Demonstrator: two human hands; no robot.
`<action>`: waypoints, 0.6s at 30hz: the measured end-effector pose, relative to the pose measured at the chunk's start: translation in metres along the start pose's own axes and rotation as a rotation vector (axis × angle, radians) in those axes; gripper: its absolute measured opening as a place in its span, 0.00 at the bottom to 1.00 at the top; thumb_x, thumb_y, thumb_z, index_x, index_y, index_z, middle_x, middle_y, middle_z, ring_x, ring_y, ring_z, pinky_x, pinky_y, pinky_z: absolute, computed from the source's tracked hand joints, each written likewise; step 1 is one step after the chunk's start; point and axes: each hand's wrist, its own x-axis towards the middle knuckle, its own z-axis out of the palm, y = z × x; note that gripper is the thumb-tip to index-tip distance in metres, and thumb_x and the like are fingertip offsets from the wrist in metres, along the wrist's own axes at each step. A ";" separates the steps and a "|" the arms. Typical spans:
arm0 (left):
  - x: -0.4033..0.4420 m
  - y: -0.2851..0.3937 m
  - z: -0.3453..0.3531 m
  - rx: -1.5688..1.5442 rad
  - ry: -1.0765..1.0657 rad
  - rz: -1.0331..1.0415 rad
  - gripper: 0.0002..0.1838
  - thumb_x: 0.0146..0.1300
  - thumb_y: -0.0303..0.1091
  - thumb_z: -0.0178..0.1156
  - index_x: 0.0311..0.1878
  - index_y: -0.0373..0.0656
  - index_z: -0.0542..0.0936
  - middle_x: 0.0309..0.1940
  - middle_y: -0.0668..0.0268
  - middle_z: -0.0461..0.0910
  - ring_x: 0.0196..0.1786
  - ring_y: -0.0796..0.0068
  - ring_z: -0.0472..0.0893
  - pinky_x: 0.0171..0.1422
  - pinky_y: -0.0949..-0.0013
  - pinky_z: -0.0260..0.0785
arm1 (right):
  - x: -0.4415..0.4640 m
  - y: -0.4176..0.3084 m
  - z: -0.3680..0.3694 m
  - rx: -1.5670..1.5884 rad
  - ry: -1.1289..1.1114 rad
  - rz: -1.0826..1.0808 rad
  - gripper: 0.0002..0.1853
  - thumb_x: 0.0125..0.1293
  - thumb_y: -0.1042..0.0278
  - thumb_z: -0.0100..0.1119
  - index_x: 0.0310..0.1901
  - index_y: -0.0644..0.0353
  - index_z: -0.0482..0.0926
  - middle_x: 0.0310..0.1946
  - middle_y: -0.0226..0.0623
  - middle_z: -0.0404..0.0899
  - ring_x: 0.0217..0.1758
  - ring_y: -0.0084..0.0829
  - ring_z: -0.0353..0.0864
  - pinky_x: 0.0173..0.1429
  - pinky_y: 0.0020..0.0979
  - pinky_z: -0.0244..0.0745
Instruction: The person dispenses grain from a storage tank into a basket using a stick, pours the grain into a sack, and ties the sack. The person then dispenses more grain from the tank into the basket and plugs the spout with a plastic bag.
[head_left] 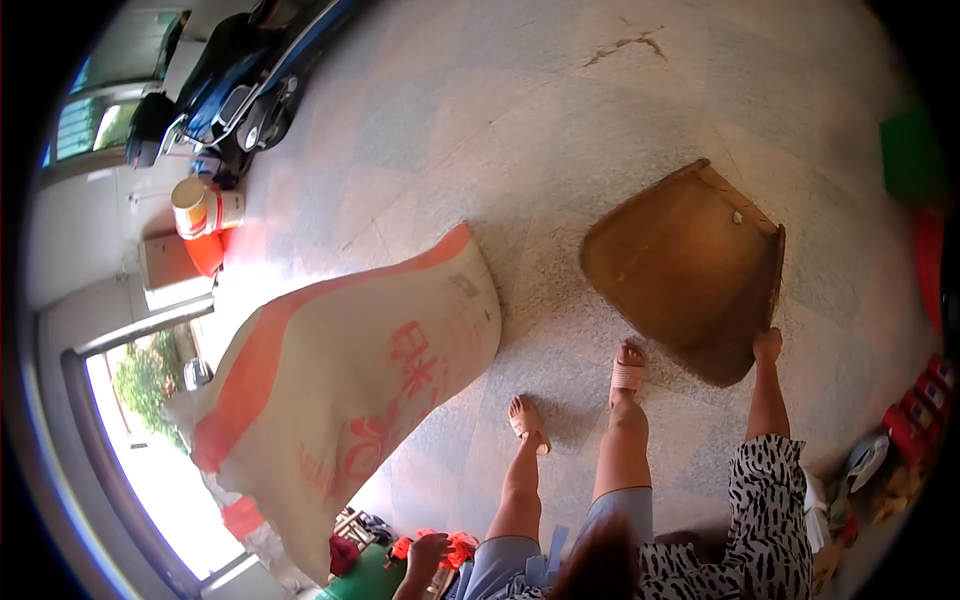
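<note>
On the right, my right hand (768,345) grips the near corner of a brown winnowing basket (685,265), scoop-shaped with a straight wooden edge at its far right side. The basket is tilted over the floor beside my right foot. My left hand (428,553) is low in the view, near orange-red cloth; its fingers are too small and dark to make out. A big white woven sack (370,370) with red bands and red printed characters fills the left middle. Its lower left end is crumpled. I see no clear contact between my left hand and the sack.
A blue motor scooter (235,95) stands at the upper left, with buckets (195,205) near it by the wall. A bright doorway (150,470) is at the left. Red items (915,410) and shoes (866,458) lie along the right edge. The floor (430,130) is tiled.
</note>
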 end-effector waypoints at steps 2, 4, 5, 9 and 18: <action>0.011 -0.057 -0.030 0.606 0.028 0.343 0.08 0.53 0.28 0.55 0.37 0.40 0.78 0.35 0.64 0.79 0.38 0.71 0.80 0.40 0.72 0.74 | 0.015 0.017 -0.007 -0.063 -0.046 0.010 0.19 0.51 0.55 0.52 0.32 0.67 0.77 0.32 0.54 0.77 0.41 0.53 0.75 0.46 0.46 0.69; 0.007 -0.025 -0.028 1.387 -0.018 0.368 0.08 0.48 0.29 0.58 0.34 0.44 0.79 0.36 0.63 0.79 0.38 0.68 0.79 0.40 0.69 0.72 | 0.032 0.029 0.007 -0.404 -0.275 -0.387 0.20 0.50 0.57 0.55 0.38 0.67 0.75 0.35 0.53 0.77 0.42 0.50 0.75 0.47 0.44 0.69; 0.000 -0.027 -0.040 1.061 0.100 0.618 0.11 0.49 0.33 0.60 0.37 0.43 0.78 0.36 0.62 0.79 0.38 0.68 0.79 0.40 0.69 0.71 | 0.008 0.001 -0.008 -0.219 -0.229 -0.358 0.22 0.49 0.59 0.56 0.43 0.65 0.74 0.39 0.52 0.76 0.44 0.48 0.76 0.48 0.41 0.69; 0.004 -0.048 -0.071 0.234 0.616 0.228 0.18 0.52 0.36 0.62 0.44 0.36 0.76 0.38 0.56 0.79 0.40 0.70 0.78 0.45 0.71 0.69 | -0.093 -0.114 -0.031 0.136 -0.427 -0.614 0.34 0.49 0.68 0.56 0.61 0.61 0.59 0.55 0.49 0.67 0.56 0.42 0.69 0.58 0.36 0.65; -0.003 -0.039 -0.203 0.007 1.238 0.620 0.38 0.45 0.18 0.57 0.63 0.42 0.57 0.63 0.52 0.53 0.64 0.57 0.58 0.61 0.61 0.59 | -0.556 -0.395 -0.221 0.452 -0.613 -1.825 0.41 0.47 0.59 0.64 0.62 0.61 0.55 0.59 0.50 0.59 0.63 0.45 0.58 0.64 0.41 0.52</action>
